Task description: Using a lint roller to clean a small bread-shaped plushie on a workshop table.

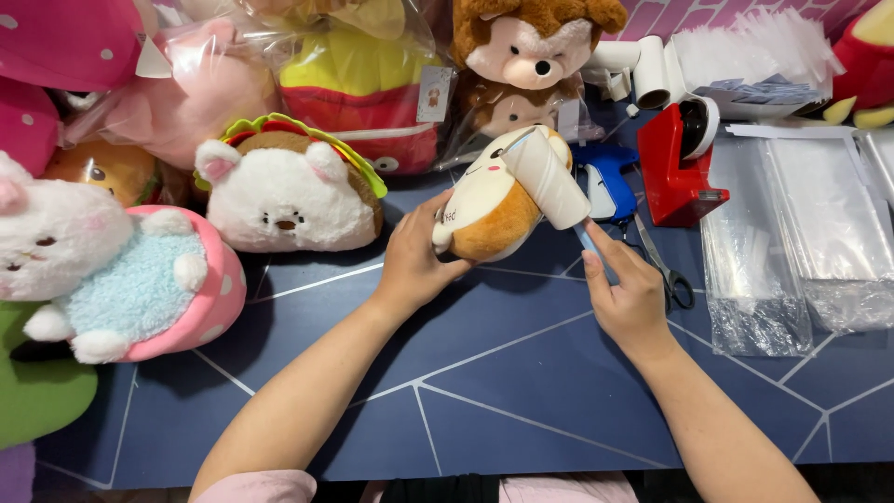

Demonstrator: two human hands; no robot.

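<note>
A person's left hand (410, 261) grips a bread-shaped plush (489, 200) from its lower end, lifting it clear of the blue tabletop (521, 373) near the middle, tilted so its face side turns up. The right hand (629, 293) closes on the blue handle of a lint roller (549, 177), whose white drum lies across the plush's top; the grip appears chosen to steady the toy while the drum presses on it. The two hands stand apart, one on either side of the toy.

Along the tabletop's far edge sit bagged plush toys and a brown monkey (535, 42); a white bear (289, 191) in a taco shell and a rabbit (102, 270) in a pink cup crowd the left side. A red tape dispenser (675, 168), scissors (661, 265) and a blue tool (605, 177) lie just beyond the right hand, with clear bags (801, 233) stacked toward the right edge.

The roller's handle is mostly hidden in the fingers, the blue tool is half covered by the plush, and toys at the left edge are cut off.
</note>
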